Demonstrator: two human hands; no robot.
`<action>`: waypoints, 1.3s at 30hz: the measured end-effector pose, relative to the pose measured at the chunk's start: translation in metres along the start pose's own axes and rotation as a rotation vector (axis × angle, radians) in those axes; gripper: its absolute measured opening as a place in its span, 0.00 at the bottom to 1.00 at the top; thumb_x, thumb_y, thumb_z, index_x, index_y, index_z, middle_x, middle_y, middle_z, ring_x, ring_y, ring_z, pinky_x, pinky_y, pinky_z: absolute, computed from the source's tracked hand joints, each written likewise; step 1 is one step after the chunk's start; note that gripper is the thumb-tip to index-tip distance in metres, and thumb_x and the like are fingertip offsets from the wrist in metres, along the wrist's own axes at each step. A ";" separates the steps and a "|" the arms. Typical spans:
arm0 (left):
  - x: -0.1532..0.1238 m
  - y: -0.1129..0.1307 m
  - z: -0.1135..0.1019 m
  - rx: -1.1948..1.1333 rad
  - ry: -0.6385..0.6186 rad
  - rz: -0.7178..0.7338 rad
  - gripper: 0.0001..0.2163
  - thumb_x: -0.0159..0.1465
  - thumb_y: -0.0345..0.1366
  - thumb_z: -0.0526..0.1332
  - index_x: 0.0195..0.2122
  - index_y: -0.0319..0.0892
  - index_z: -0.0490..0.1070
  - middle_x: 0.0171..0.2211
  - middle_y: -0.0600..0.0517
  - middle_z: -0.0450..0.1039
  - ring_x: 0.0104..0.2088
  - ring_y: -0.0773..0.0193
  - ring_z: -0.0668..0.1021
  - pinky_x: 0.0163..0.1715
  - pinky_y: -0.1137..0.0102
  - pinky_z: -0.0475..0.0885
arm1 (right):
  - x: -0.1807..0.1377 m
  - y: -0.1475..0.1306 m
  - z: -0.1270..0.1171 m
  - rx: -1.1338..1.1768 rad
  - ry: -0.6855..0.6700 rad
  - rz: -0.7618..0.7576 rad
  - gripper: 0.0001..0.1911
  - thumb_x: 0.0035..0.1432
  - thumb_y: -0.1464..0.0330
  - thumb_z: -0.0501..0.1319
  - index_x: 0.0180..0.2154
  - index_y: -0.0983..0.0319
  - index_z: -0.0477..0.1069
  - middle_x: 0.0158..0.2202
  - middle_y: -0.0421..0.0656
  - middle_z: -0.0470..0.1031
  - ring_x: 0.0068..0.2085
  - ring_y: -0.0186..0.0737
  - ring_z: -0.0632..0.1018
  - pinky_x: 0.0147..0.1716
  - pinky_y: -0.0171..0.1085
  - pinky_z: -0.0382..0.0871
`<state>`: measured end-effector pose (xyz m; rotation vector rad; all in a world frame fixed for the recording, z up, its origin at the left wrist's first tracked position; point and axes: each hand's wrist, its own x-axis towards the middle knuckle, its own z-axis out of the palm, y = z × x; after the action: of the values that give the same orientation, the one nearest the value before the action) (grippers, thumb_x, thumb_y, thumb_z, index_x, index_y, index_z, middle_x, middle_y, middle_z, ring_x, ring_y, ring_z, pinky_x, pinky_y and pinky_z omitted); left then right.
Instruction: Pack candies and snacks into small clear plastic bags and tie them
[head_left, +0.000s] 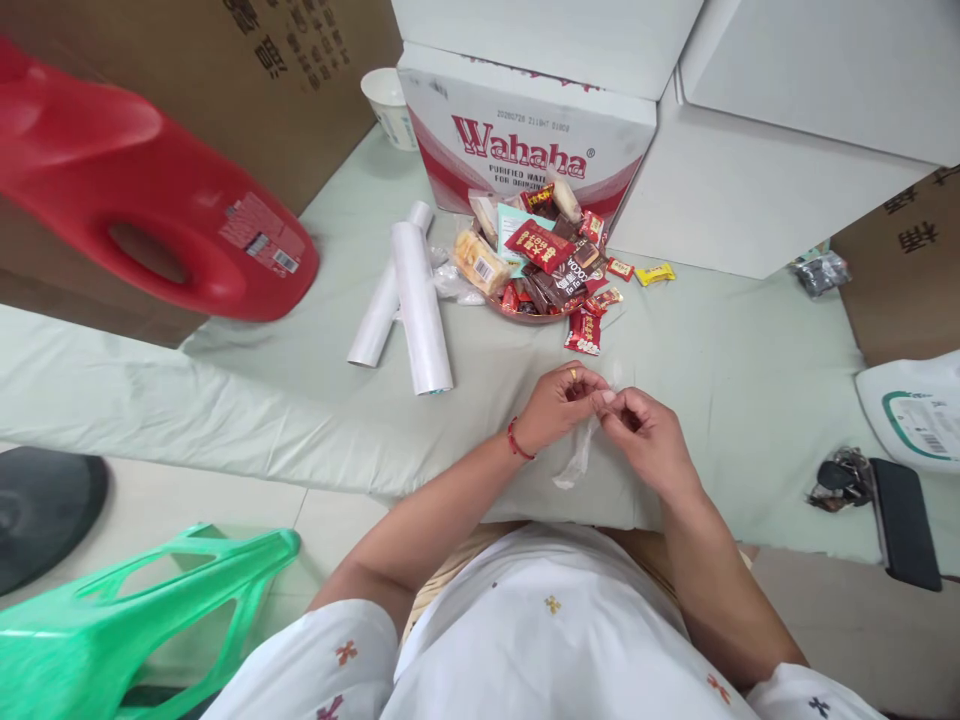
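A: Where's the pale strip (576, 462)?
B: Over the near part of the cloth (735, 390), one end trailing bodyward. The left hand (559, 405) and right hand (649, 440) pinch it, grips closed.
A: Any risk?
B: It looks flimsy; a hard tug could tear it.
A: Containers?
B: Beyond, the dish (536, 317) holds heaped wrapped snacks (540, 246); I can't tell what the paper cup (391, 112) contains.

bright, even light, soft faint shadows, sheen on the red jug (184, 185), stretched edges
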<state>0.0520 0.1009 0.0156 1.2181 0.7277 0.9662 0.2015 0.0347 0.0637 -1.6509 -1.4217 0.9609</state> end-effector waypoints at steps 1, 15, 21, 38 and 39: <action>0.000 0.000 0.000 -0.015 0.009 -0.018 0.14 0.59 0.46 0.72 0.33 0.39 0.78 0.30 0.54 0.69 0.29 0.70 0.68 0.31 0.71 0.63 | 0.000 0.001 0.001 -0.012 -0.015 -0.014 0.10 0.59 0.65 0.64 0.26 0.59 0.69 0.25 0.36 0.66 0.26 0.32 0.64 0.26 0.34 0.56; 0.005 0.010 -0.007 -0.463 -0.038 -0.308 0.19 0.51 0.44 0.76 0.32 0.39 0.70 0.22 0.61 0.61 0.22 0.76 0.59 0.24 0.73 0.49 | -0.002 0.019 -0.024 0.532 0.037 0.315 0.15 0.50 0.58 0.73 0.26 0.59 0.71 0.21 0.34 0.59 0.23 0.30 0.58 0.23 0.33 0.51; 0.003 0.008 -0.005 -0.493 -0.084 -0.311 0.19 0.53 0.44 0.76 0.33 0.38 0.70 0.23 0.60 0.62 0.22 0.76 0.61 0.24 0.74 0.50 | 0.007 0.027 -0.011 0.601 0.111 0.228 0.23 0.55 0.45 0.69 0.41 0.55 0.78 0.42 0.42 0.77 0.41 0.39 0.75 0.38 0.36 0.69; 0.001 0.005 0.003 -0.229 -0.103 -0.280 0.24 0.57 0.58 0.70 0.33 0.40 0.69 0.29 0.57 0.68 0.23 0.76 0.64 0.23 0.74 0.56 | 0.008 0.026 0.017 0.300 0.501 0.045 0.16 0.61 0.53 0.67 0.34 0.60 0.77 0.28 0.36 0.70 0.30 0.33 0.68 0.32 0.34 0.62; 0.001 0.005 0.005 -0.210 -0.116 -0.267 0.24 0.56 0.57 0.72 0.33 0.39 0.70 0.28 0.57 0.68 0.24 0.75 0.65 0.25 0.74 0.58 | 0.007 0.025 0.018 0.257 0.502 0.026 0.16 0.62 0.53 0.66 0.35 0.60 0.77 0.29 0.37 0.72 0.31 0.34 0.69 0.33 0.35 0.63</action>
<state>0.0556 0.1000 0.0215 0.9577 0.6600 0.7247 0.1973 0.0396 0.0328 -1.5752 -0.9029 0.6469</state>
